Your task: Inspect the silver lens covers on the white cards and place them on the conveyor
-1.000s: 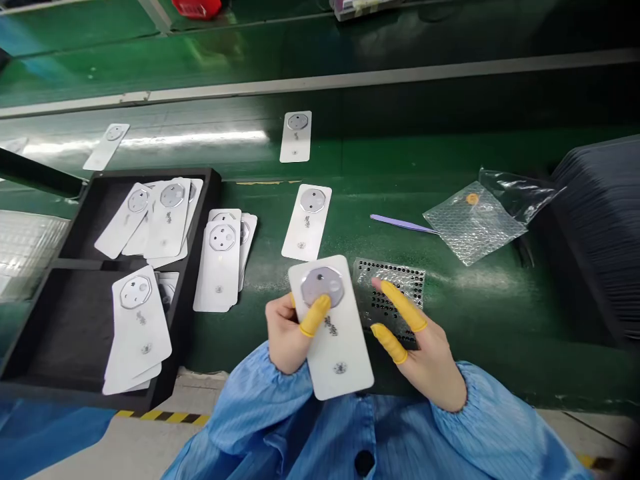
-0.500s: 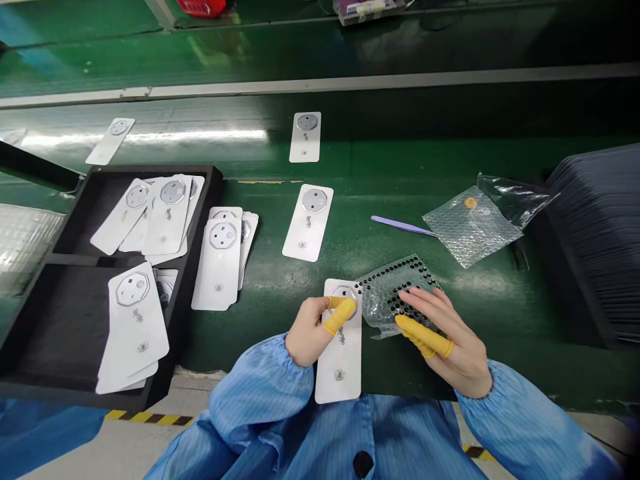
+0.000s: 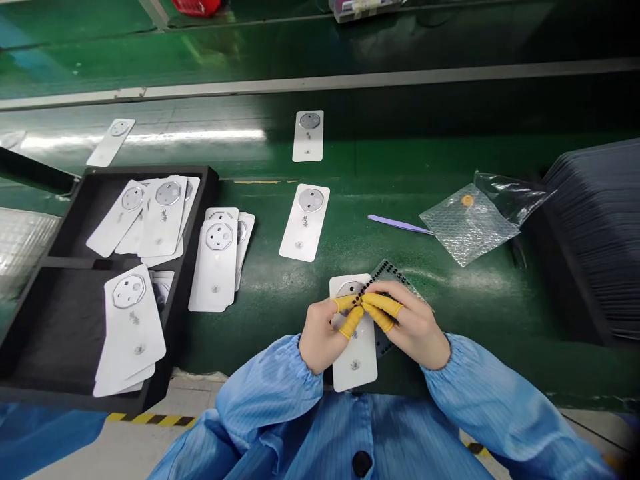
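1. Over the white card [image 3: 356,350], your right hand [image 3: 417,330] pinched the dotted sheet [image 3: 396,275] by its corner.
2. Your left hand [image 3: 323,337] met it, grip unclear.
3. A slip could have misplaced dots.

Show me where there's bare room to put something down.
Bare: the green worktop between the right hand and the dark stack, in front of the bubble-wrap pouch; also between the purple tweezers and the white card to their left. Crowded: around the left hand, another card and the black-dot sheet, and leftward at the card piles.
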Tool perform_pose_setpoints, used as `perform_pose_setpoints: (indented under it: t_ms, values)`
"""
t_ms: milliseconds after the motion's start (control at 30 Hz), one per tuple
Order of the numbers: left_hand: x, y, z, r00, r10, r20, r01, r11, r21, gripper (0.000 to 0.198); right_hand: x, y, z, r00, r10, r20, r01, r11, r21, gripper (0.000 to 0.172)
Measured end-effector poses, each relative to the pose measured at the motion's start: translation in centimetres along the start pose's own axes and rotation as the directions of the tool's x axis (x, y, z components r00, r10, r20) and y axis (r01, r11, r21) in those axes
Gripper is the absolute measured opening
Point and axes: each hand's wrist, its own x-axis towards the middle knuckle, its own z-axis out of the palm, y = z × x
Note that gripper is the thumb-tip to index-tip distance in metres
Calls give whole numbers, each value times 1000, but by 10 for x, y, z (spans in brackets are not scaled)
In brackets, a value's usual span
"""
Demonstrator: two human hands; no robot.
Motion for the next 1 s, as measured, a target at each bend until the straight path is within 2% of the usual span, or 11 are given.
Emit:
perform_pose_setpoints:
  t_ms: [100, 200, 300, 367, 433, 533, 600, 667, 767, 867, 1000]
  values:
    - [0, -3, -1, 989, 146, -18, -140, 974, 179, 19, -5, 4, 9, 999, -41, -36, 39, 999, -36, 36]
    - [2, -7, 0, 980, 197, -38, -182, 950, 253, 17, -6, 6, 15, 998, -7, -56, 4, 999, -40, 30]
    - [6, -12, -5, 995, 96, -19, -89, 969, 230, 17, 0, 8, 20, 993, 107, -46, -107, 994, -13, 18]
    - [6, -14, -16, 1000, 1, -1, -1, 991, 135, 22, 2, 10, 20, 987, 141, -80, -143, 989, -22, 16]
    - [3, -13, -35, 999, -28, -35, 28, 1000, -3, 44, 1, 13, 18, 984, 135, -113, -142, 989, -52, 18]
    - [-8, -2, -63, 983, -25, -181, 3, 992, -123, 97, -1, 11, 11, 987, 67, -147, -90, 985, -149, 24]
    - [-16, 11, -71, 973, -52, -226, 22, 991, -133, 107, 1, 5, 6, 982, 0, -189, -42, 975, -217, 29]
    - [-21, 24, -66, 979, -64, -193, 45, 994, -101, 90, 5, -4, 2, 967, -64, -247, 1, 968, -250, 36]
    - [-21, 39, -44, 994, -26, -108, 24, 1000, -15, 50, 13, -19, 1, 957, -117, -266, 51, 969, -241, 41]
    - [-22, 47, -23, 998, 36, -53, -32, 997, 66, 33, 16, -25, 3, 967, -109, -229, 60, 975, -213, 40]
    - [-26, 48, -13, 997, 63, -50, -53, 982, 181, 17, 17, -28, 2, 971, -84, -223, 43, 982, -182, 43]
